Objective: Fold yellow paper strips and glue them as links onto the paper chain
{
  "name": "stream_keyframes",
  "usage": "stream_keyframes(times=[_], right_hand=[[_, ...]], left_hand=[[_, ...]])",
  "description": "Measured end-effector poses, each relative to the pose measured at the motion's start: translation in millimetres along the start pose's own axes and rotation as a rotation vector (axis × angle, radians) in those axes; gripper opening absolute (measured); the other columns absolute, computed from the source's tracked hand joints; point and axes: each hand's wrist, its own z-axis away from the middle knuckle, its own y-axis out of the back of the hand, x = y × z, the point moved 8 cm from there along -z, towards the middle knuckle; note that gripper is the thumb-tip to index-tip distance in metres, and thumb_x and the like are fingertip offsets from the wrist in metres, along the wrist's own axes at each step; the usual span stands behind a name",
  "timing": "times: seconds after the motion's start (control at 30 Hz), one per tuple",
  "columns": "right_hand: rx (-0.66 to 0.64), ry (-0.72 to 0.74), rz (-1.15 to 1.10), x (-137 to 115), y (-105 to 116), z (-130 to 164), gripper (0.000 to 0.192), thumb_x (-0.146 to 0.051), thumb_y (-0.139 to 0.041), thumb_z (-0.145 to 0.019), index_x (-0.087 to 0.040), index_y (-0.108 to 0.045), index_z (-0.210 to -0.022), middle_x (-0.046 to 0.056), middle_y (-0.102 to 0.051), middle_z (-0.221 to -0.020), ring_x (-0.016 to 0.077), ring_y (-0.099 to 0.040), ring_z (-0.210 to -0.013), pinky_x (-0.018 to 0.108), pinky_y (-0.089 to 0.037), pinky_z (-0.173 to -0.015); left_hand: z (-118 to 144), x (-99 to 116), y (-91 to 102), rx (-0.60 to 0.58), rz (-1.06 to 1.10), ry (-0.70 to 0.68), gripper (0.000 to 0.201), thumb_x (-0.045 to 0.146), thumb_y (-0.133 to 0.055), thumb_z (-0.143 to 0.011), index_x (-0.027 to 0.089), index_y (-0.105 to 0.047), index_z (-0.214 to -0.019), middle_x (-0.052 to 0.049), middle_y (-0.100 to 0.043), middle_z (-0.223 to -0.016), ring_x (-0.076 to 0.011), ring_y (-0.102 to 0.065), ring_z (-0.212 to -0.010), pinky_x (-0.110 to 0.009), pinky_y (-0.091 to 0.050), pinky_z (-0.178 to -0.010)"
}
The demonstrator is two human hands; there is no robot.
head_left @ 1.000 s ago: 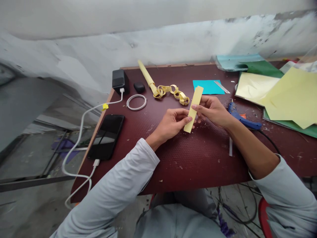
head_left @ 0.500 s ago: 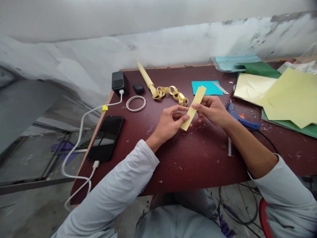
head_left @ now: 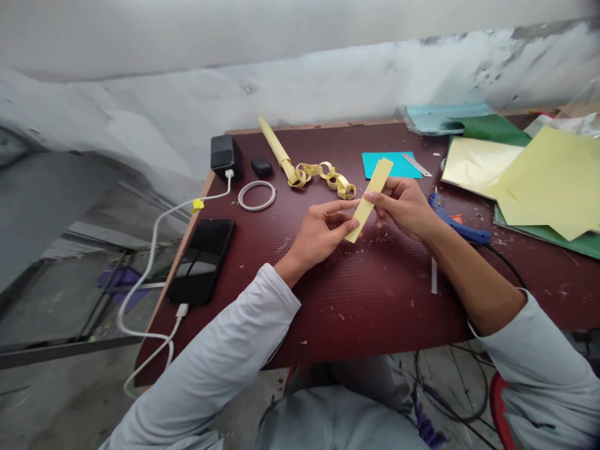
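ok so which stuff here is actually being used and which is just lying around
In use:
paper strip, pinched by left hand and right hand
paper chain
yellow sheets
glue gun

Lying about:
phone
charger
white cable
white ring

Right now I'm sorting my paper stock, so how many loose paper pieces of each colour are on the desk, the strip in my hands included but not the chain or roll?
Yellow: 3, the strip held in both hands and two sheets
Green: 1 visible sheet
Turquoise: 1 card
Total: 5
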Motion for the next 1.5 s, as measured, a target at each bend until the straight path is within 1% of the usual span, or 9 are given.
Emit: stream_keyframes(times=[0.13, 0.3, 0.47, 0.63, 0.9, 1.17, 1.33, 1.4, 1.5], right_hand=[[0.032, 0.007, 0.0, -1, 3, 0, 0.034, -0.05, -0.091, -0.092, -0.021, -0.075, -0.088, -0.005, -0.056, -0.059, 0.0079, -0.043, -0.046, 0.025, -0.055, -0.045], [0.039, 0.01, 0.01, 0, 4, -1, 0.036, -0.053, -0.092, -0.09, -0.021, -0.075, -0.089, -0.005, -0.055, -0.059, 0.0084, -0.041, -0.046, 0.026, -0.055, -0.046], [0.044, 0.026, 0.011, -2, 7, -1, 0.034, -0.052, -0.09, -0.093, -0.021, -0.076, -0.09, -0.005, -0.055, -0.059, 0.008, -0.041, -0.046, 0.025, -0.054, -0.045], [0.036, 0.024, 0.006, -2, 6, -1, 0.035, -0.052, -0.09, -0.093, -0.02, -0.076, -0.092, -0.005, -0.055, -0.06, 0.0077, -0.041, -0.047, 0.026, -0.055, -0.047], [0.049, 0.013, 0.011, -2, 8, -3, 0.034, -0.051, -0.09, -0.093, -0.021, -0.075, -0.091, -0.006, -0.055, -0.059, 0.0081, -0.042, -0.046, 0.025, -0.054, -0.046], [0.033, -0.035, -0.035, 1, 8, -3, 0.036, -0.051, -0.093, -0.089, -0.02, -0.077, -0.095, -0.006, -0.055, -0.062, 0.0081, -0.043, -0.049, 0.024, -0.056, -0.047], [-0.09, -0.102, -0.033, 5, -3, 1, 0.037, -0.045, -0.098, -0.084, -0.017, -0.083, -0.102, 0.001, -0.074, -0.082, 0.0066, -0.049, -0.052, 0.023, -0.057, -0.046], [-0.151, -0.143, -0.007, 8, -9, 4, 0.036, -0.044, -0.097, -0.084, -0.015, -0.085, -0.102, 0.003, -0.076, -0.082, 0.0064, -0.05, -0.051, 0.022, -0.057, -0.046], [-0.163, -0.133, 0.003, 8, -10, 5, 0.034, -0.044, -0.096, -0.085, -0.015, -0.085, -0.1, 0.001, -0.075, -0.076, 0.0066, -0.051, -0.049, 0.022, -0.057, -0.045]], left_hand=[[2, -1, -2.7, -0.033, 0.005, 0.067, 0.065, 0.037, -0.095, -0.085, 0.016, -0.076, -0.144, -0.007, -0.083, -0.091, -0.0169, -0.078, -0.077, -0.027, -0.068, -0.07], [3, -1, -0.5, -0.011, -0.011, 0.068, 0.068, 0.032, -0.092, -0.089, 0.017, -0.071, -0.152, -0.008, -0.084, -0.092, -0.0182, -0.081, -0.079, -0.028, -0.069, -0.073], [3, -1, -0.9, -0.016, -0.014, 0.063, 0.063, 0.033, -0.093, -0.088, 0.017, -0.076, -0.146, -0.007, -0.083, -0.092, -0.0165, -0.079, -0.076, -0.027, -0.069, -0.072], [4, -2, -0.6, -0.022, -0.024, 0.081, 0.068, 0.034, -0.095, -0.085, 0.016, -0.074, -0.148, -0.007, -0.083, -0.089, -0.0175, -0.081, -0.076, -0.024, -0.067, -0.068], [4, -3, -2.8, -0.049, -0.049, 0.056, 0.069, 0.025, -0.092, -0.086, 0.018, -0.072, -0.151, -0.006, -0.084, -0.089, -0.0176, -0.081, -0.077, -0.027, -0.067, -0.073], [4, -3, -2.0, -0.037, -0.045, 0.048, 0.072, 0.029, -0.094, -0.084, 0.017, -0.072, -0.151, -0.007, -0.085, -0.09, -0.0199, -0.082, -0.078, -0.03, -0.068, -0.073], [3, -1, -2.1, -0.025, -0.047, 0.042, 0.071, 0.027, -0.094, -0.084, 0.015, -0.072, -0.151, -0.006, -0.085, -0.088, -0.0172, -0.081, -0.078, -0.026, -0.067, -0.074], [3, 0, -2.4, -0.024, -0.045, 0.03, 0.07, 0.026, -0.094, -0.085, 0.014, -0.072, -0.151, -0.006, -0.084, -0.087, -0.0163, -0.08, -0.077, -0.025, -0.066, -0.074], [3, -1, -2.5, -0.019, -0.034, 0.033, 0.07, 0.025, -0.093, -0.085, 0.015, -0.072, -0.151, -0.006, -0.084, -0.089, -0.0173, -0.081, -0.079, -0.026, -0.067, -0.074]])
